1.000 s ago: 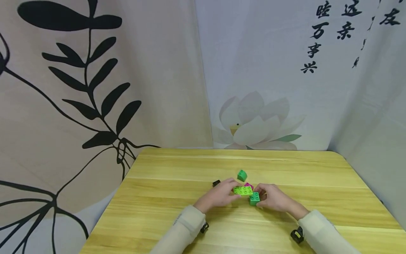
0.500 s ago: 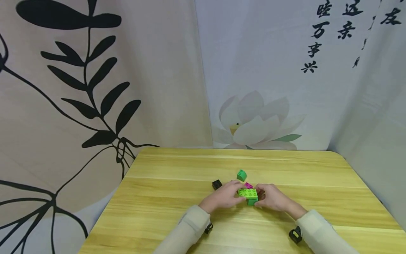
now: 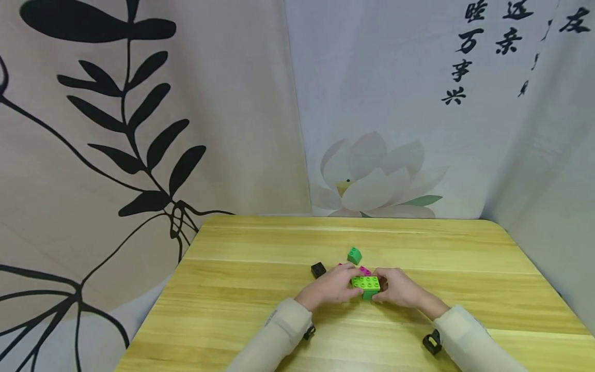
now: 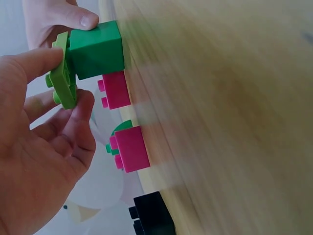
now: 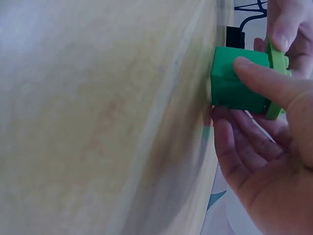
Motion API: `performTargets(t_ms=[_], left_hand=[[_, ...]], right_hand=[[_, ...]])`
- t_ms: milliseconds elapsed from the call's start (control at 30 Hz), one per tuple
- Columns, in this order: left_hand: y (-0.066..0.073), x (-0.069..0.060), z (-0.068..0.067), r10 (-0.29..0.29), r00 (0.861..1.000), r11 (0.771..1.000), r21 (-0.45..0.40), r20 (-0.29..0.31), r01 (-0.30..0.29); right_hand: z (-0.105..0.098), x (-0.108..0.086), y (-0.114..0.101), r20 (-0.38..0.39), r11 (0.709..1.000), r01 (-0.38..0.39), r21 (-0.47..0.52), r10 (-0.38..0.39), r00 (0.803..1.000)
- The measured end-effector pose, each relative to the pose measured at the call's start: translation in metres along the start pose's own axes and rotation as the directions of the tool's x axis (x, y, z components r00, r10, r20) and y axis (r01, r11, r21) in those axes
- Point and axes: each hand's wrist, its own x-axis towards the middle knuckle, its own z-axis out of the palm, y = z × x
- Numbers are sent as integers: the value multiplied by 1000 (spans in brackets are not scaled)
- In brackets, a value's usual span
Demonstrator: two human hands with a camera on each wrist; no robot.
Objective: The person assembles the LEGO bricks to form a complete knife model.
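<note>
My left hand (image 3: 331, 287) pinches a thin lime-green toy brick (image 3: 366, 282) between thumb and fingers. Beneath it is a taller green toy brick (image 3: 370, 296), which my right hand (image 3: 401, 289) holds from the side. In the left wrist view the lime brick (image 4: 63, 81) lies along the studded side of the green brick (image 4: 97, 51), slightly tilted, with a narrow gap. The right wrist view has my right thumb pressed on the green brick (image 5: 239, 88) and fingers around its other side. Whether the bricks are fully joined cannot be told.
Beyond the hands lie a pink brick (image 3: 365, 270), a curved-top green brick (image 3: 354, 255) and a black brick (image 3: 318, 269). A second pink brick (image 4: 132, 149) shows in the left wrist view. All rest on the wooden table (image 3: 260, 248), with a printed curtain behind.
My left hand has moved right, carrying the lime brick from beside the green brick to over it. The black brick is now more exposed. My right hand has barely moved.
</note>
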Motion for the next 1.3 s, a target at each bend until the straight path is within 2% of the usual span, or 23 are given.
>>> performTargets(t_ms=[300,567,800,1100,1300], left_hand=[[4,4,1,-25,1000,999,-26,10,25],[4,5,1,-14,1000,1000,3,19,14],[6,6,2,-27,999,999,23,25,27],[10,8,3,-29,1000,999,43,1,29],[13,8,3,-45,999,999,26,-1,45]], right_hand=[[0,2,5,9,999,-32,-38,32,999],[0,2,3,16,999,-19,-44,20,1000],[0,2,2,15,999,-21,-49,21,1000],[1,2,4,7,999,-14,-50,14,1000],[1,2,5,4,999,-5,-47,6,1000]])
